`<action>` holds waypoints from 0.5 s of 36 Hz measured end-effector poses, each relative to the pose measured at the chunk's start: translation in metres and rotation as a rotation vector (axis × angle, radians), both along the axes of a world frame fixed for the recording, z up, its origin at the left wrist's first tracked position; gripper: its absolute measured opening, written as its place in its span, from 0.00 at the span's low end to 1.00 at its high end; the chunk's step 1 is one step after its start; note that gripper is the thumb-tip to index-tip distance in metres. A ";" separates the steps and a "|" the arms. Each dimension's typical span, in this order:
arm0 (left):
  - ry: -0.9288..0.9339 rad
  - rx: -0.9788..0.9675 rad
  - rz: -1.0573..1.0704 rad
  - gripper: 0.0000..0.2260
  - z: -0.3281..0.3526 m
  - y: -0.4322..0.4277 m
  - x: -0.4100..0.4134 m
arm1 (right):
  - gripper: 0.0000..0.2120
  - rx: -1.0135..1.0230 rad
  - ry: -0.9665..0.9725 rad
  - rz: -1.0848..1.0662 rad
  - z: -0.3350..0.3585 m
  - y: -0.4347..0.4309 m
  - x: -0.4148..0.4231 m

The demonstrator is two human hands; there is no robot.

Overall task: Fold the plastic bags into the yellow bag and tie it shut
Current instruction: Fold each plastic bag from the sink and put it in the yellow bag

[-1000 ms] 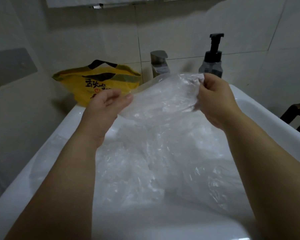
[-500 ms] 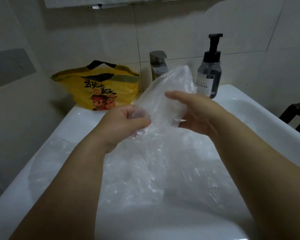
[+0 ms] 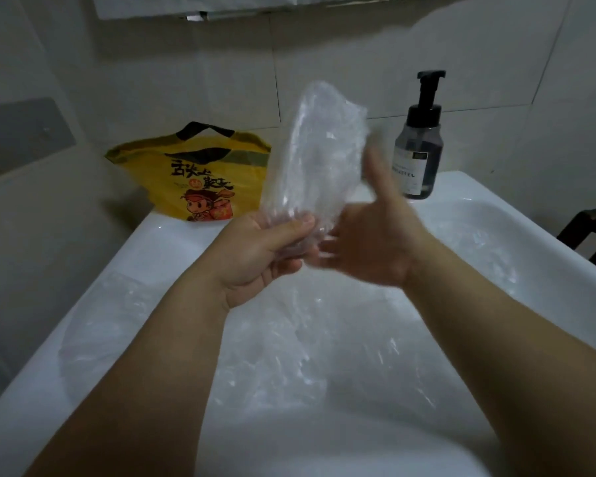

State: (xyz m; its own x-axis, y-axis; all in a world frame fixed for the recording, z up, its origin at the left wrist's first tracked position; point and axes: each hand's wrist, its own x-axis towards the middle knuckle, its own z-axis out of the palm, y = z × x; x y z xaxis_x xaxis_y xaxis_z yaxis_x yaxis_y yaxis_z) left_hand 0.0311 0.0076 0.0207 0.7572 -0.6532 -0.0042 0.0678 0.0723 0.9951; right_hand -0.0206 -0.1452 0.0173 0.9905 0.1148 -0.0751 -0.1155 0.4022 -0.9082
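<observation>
- The left grip (image 3: 265, 246), a bare hand, curls fingers and thumb round the lower end of a clear crumpled plastic bag (image 3: 324, 156).
- The right grip (image 3: 369, 242) lies open, thumb raised, blurred.
- Both bare forearms extend forward, converging.

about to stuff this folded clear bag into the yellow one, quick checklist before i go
1. Grip on the folded clear bag: ok, the left hand pinches its lower end and it stands upright.
2. Free right hand: ok, it is open beside the bag, blurred, holding nothing.
3. Mouth of the yellow bag open: cannot tell; it stands at the back left corner of the sink, handle up, mouth not visible.
4. All plastic folded: not ok, loose plastic lies in the basin.
5. Clearance from the pump bottle: ok, it stands at the back right, away from the yellow bag.
</observation>
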 end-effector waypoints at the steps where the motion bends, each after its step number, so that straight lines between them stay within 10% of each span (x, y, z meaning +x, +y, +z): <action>1: -0.009 0.004 -0.031 0.03 0.000 0.000 -0.001 | 0.42 -0.096 0.006 0.062 -0.003 0.008 0.001; 6: -0.036 0.138 -0.114 0.04 -0.003 -0.003 -0.004 | 0.14 -0.146 0.010 -0.001 -0.003 0.018 0.005; 18: -0.080 0.326 -0.222 0.04 -0.005 0.003 -0.004 | 0.11 0.182 0.002 -0.408 0.020 -0.029 -0.013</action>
